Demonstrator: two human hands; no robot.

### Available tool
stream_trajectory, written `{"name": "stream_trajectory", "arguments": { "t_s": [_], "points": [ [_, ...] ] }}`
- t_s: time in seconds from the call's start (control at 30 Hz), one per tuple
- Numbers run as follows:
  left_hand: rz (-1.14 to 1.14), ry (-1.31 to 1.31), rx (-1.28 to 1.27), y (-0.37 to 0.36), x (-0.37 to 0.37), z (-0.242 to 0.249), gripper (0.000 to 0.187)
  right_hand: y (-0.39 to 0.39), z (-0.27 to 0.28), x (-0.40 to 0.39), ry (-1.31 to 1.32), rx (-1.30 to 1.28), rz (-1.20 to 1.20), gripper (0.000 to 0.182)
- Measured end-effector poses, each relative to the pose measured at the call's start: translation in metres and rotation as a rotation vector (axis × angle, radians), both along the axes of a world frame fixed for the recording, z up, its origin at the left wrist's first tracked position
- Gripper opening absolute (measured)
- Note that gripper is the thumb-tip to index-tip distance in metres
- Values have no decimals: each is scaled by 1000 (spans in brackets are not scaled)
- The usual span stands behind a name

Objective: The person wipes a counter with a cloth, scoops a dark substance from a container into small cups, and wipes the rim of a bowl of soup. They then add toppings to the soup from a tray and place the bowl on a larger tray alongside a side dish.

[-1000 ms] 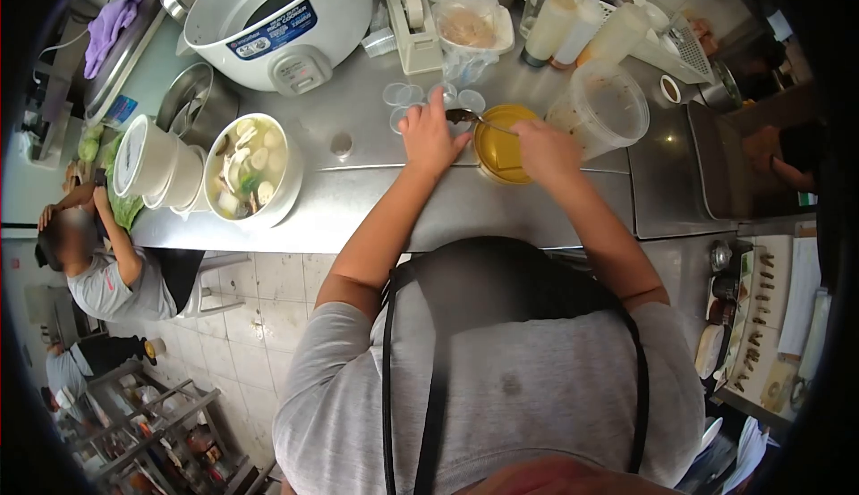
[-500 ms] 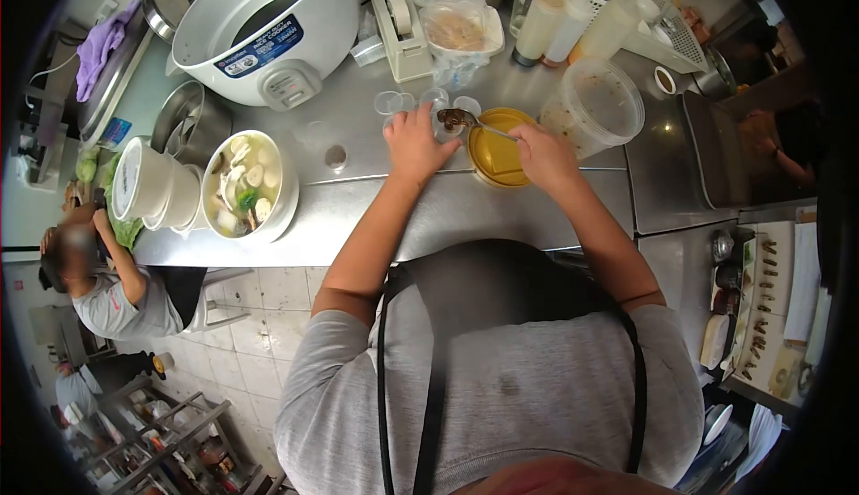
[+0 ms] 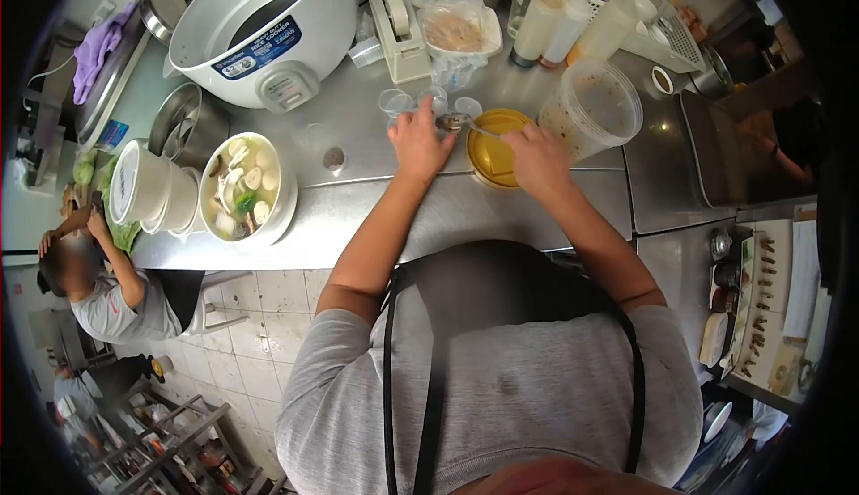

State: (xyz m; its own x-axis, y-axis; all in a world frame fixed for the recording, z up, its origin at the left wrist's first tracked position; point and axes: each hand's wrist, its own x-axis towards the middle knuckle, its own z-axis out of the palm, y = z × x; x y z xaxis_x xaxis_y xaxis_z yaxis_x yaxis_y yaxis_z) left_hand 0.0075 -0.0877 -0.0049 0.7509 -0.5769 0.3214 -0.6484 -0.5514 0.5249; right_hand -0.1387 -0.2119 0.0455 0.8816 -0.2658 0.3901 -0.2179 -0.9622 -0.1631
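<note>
My right hand point(image 3: 540, 157) is closed around the handle of a metal spoon point(image 3: 485, 130). The spoon's bowl is over the small clear plastic cups, right beside my left thumb, with some dark stuff about it. My left hand point(image 3: 420, 143) is among these cups, its thumb and forefinger apart around one that is partly hidden by the spoon and fingers. Another small clear cup point(image 3: 395, 101) sits behind my left hand, and one more point(image 3: 467, 108) stands to the right. Under my right hand lies a round yellow lid point(image 3: 488, 157).
A large clear tub point(image 3: 591, 110) stands to the right of the lid. At left are a bowl of soup point(image 3: 242, 186), stacked white containers point(image 3: 148, 186) and a rice cooker point(image 3: 250, 39). A small cup with dark contents point(image 3: 335, 160) sits apart. Sauce bottles point(image 3: 539, 30) stand behind. Another person sits left.
The spoon has tipped and its heap of dark brown food has mostly gone from view. My right hand has shifted slightly left. My left forefinger is more raised.
</note>
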Motion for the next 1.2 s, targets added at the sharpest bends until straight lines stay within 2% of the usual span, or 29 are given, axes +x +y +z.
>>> {"name": "stream_trajectory", "arguments": {
  "t_s": [0.33,0.53,0.83,1.03,1.13,1.2],
  "points": [
    [-1,34,34,-2,1,0,76,-1,-2,-4,-35,87,-54,15],
    [-7,27,52,-1,0,2,80,-2,12,-9,104,245,-143,17],
    [-53,16,58,-12,-3,6,83,-5,10,-9,102,136,-125,18],
    [-36,11,57,-13,-3,4,82,-7,13,-9,116,220,-145,19],
    [-2,-35,-18,-11,-6,13,79,-13,12,-11,124,358,-183,21],
    [39,-138,-147,-12,-5,23,74,-17,28,-19,92,599,-237,22]
  ]
}}
